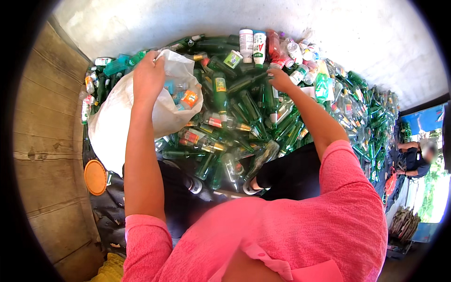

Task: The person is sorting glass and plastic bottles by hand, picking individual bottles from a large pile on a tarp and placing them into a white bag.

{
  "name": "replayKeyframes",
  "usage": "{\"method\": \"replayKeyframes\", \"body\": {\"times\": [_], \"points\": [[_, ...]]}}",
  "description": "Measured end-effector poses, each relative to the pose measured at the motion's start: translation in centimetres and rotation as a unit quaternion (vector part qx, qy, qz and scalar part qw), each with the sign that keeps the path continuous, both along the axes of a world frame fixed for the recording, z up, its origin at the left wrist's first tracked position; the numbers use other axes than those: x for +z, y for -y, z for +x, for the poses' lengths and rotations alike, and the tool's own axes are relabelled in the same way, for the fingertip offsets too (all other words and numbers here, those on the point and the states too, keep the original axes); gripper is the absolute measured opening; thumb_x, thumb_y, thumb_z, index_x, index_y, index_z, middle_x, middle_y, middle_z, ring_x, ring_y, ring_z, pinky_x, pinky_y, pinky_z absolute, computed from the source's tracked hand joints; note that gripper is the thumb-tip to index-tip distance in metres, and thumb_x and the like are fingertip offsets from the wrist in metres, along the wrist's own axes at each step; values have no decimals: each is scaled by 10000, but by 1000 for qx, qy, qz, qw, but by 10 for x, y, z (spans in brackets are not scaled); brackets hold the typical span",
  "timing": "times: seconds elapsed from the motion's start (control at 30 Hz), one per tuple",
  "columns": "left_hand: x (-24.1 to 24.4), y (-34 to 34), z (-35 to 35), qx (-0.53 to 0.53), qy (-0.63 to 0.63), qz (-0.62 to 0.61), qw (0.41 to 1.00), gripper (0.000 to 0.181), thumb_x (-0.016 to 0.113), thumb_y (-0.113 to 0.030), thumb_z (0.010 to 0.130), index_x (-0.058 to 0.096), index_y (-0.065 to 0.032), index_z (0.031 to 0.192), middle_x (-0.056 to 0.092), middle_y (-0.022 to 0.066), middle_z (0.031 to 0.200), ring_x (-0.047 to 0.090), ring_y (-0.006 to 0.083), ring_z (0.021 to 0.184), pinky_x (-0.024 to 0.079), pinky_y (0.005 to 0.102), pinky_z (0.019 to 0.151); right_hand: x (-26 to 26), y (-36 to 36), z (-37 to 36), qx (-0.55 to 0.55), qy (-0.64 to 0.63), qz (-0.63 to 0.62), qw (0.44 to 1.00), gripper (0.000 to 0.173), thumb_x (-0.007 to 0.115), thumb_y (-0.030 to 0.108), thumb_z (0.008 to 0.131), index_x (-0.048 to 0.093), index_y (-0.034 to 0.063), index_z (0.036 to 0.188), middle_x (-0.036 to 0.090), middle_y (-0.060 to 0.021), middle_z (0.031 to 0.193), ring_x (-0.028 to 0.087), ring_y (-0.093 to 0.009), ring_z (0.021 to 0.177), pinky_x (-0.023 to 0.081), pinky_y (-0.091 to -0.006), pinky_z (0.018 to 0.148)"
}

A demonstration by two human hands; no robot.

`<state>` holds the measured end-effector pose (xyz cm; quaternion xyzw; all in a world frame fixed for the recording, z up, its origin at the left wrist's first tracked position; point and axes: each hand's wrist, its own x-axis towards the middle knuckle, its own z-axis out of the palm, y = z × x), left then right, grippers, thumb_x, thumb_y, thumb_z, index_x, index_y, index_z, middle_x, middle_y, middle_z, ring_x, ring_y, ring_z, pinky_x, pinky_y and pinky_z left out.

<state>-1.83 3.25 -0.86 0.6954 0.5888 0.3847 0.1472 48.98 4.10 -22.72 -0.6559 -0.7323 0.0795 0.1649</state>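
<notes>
My left hand [149, 75] grips the rim of a white woven sack [116, 112], holding its mouth open. Inside lie several plastic bottles, one with an orange label [189, 98]. Over the heap of green glass bottles [243, 105], my right hand [280, 80] reaches out with fingers bent. It is at the end of a dark green bottle [246, 83], just below a clear plastic bottle with a red label [277, 62]; whether it grips either one is unclear. Two white plastic bottles, the left one [246, 46] and the right one [259, 49], lie against the wall.
A brown cardboard panel [49, 151] borders the left side, with an orange round lid [95, 177] beside it. The pale wall [197, 17] stands behind the heap. At far right, another person [417, 160] is near an opening. My shoes [195, 185] are at the heap's near edge.
</notes>
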Motion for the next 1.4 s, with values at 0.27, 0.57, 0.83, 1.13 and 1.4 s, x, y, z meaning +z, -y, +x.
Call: {"method": "replayKeyframes", "body": {"times": [0.27, 0.57, 0.83, 1.13, 1.4], "points": [[0, -2, -2, -3, 20, -6, 1000, 308, 588, -264, 989, 662, 0, 1130, 704, 264, 1054, 663, 448, 1008, 505, 480, 876, -38, -58, -42, -74, 25, -30, 996, 660, 748, 207, 801, 564, 140, 1431, 633, -262, 1261, 607, -441, 1191, 499, -491, 1037], [5, -3, 0, 2, 37, -30, 999, 285, 570, -252, 988, 661, -3, 1091, 704, 260, 1028, 656, 456, 986, 499, 500, 861, -1, -48, -63, -62, 7, -2, 998, 522, 746, 228, 852, 608, 188, 1353, 643, -266, 1154, 624, -439, 1113, 509, -511, 971], [-3, -3, -4, 6, 9, -22, 1000, 317, 585, -271, 977, 678, -10, 1131, 712, 230, 1020, 676, 400, 964, 507, 447, 860, 91, 7, -50, -65, -74, 70, 993, 382, 710, 156, 881, 638, 145, 1256, 702, -229, 1062, 671, -429, 1014, 539, -473, 877], [-11, 2, -15, -9, -15, 7, 1000, 361, 624, -289, 946, 695, -10, 1164, 730, 224, 1076, 698, 360, 985, 517, 425, 890, 171, 90, -67, -156, -392, -15, 907, 492, 758, 189, 900, 545, 107, 1335, 695, -53, 928, 651, -102, 709, 537, -269, 620], [-2, 24, -16, 1, -57, -72, 996, 508, 729, -284, 817, 658, -31, 1252, 724, 223, 1170, 685, 390, 1106, 521, 431, 950, 190, 111, -99, -106, -230, 5, 967, 450, 716, 382, 917, 609, 102, 1253, 686, -135, 866, 663, -208, 650, 536, -361, 626]]}}
